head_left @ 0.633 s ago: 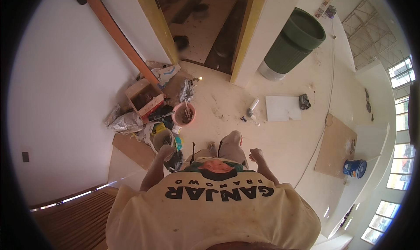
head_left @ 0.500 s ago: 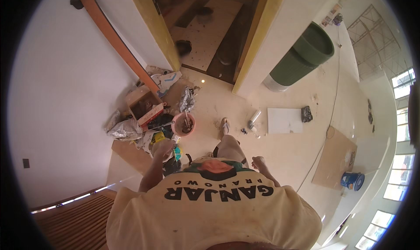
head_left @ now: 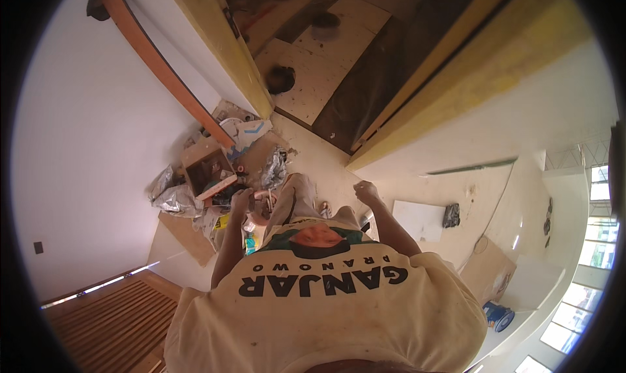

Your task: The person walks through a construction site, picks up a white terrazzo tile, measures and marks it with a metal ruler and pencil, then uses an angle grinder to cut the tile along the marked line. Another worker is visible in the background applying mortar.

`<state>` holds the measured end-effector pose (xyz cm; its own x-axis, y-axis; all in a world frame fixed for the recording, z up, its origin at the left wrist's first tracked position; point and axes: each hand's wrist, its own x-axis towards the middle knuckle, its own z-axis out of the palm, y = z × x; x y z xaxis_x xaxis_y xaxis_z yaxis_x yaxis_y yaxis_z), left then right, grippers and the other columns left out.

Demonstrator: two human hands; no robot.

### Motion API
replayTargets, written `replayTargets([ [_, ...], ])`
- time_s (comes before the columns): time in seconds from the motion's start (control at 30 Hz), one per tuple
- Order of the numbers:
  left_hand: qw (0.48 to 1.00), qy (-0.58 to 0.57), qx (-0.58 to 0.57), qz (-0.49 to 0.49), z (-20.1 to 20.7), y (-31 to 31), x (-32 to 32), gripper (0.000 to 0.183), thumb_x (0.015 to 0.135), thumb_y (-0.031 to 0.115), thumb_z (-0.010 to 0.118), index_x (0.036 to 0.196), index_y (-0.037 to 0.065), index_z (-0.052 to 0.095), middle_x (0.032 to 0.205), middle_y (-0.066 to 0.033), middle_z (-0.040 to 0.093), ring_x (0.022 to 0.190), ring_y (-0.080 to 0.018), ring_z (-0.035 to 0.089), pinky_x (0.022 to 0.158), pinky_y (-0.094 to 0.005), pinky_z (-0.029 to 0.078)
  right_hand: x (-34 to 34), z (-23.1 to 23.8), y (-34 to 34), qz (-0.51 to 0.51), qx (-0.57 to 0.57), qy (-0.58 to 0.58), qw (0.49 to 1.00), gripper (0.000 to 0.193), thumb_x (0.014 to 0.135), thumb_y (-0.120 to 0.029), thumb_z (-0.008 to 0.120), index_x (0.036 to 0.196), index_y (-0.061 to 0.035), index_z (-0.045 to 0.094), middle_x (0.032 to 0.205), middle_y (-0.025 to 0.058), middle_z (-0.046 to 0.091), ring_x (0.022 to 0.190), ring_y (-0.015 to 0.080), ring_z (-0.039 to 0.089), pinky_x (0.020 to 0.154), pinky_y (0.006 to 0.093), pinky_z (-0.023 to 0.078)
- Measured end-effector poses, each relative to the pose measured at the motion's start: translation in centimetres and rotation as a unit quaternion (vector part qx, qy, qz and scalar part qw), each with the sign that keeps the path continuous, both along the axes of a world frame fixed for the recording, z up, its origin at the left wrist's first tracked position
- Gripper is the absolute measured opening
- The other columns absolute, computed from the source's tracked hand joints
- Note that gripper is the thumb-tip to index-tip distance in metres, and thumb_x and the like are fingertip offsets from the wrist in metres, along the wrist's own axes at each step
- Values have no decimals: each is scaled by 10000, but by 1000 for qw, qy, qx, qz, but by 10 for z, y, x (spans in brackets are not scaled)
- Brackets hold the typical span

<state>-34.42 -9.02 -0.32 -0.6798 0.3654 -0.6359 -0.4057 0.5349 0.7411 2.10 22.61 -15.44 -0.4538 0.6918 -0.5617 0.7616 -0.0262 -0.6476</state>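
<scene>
— Over by the wall, what's on the floor [head_left: 326,158]?
— Crumpled bags [head_left: 171,193], an open cardboard box [head_left: 207,171]. Left hand [head_left: 240,200] curled above the pink bucket [head_left: 262,207]; its fingers, can't tell.
— And right?
— Right hand [head_left: 366,192] loosely fisted, empty, near the white board [head_left: 417,220].

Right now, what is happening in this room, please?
A person in a cream printed shirt stands on a pale floor before an open doorway. The left hand is low, over a heap of clutter by the wall: an open cardboard box, crumpled plastic bags and a pink bucket. Whether it holds anything cannot be told. The right hand is loosely closed and seems empty.
</scene>
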Motion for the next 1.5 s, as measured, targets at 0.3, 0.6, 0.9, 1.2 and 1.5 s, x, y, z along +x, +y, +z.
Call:
replayTargets([
  [0.3,984,17,89,152,48,163,-135,220,933,263,628,904,50,675,817,-23,640,742,-138,604,689,-317,473,-161,62,116,71,60,91,992,241,915,-258,634,970,-32,698,842,81,703,728,137,664,667,304,541],
  [0.6,952,101,224,184,93,308,-317,412,931,278,725,1136,-18,524,651,-7,535,502,-102,483,446,-269,366,-210,88,208,-268,-180,182,929,145,947,-114,588,1019,-31,683,804,26,659,651,100,611,575,269,504],
  [0.9,928,166,189,276,126,396,-332,612,886,293,792,1241,-22,406,640,-16,530,470,-81,446,421,-245,345,-146,24,225,85,-34,-208,974,198,915,-192,656,1074,-77,685,837,68,688,742,184,668,625,352,546],
  [1.2,879,219,119,406,111,413,-331,596,933,341,732,1330,6,439,633,-13,513,487,-93,451,418,-260,338,-204,21,304,303,4,-241,922,247,906,-226,660,1114,-95,683,901,132,722,864,269,718,696,429,575],
  [1.5,849,274,60,448,92,451,-332,571,969,416,672,1310,-1,482,626,-9,504,478,-102,434,424,-264,342,-259,-63,480,50,12,-28,998,155,943,-159,639,832,-53,663,728,23,643,664,139,608,644,335,514],
])
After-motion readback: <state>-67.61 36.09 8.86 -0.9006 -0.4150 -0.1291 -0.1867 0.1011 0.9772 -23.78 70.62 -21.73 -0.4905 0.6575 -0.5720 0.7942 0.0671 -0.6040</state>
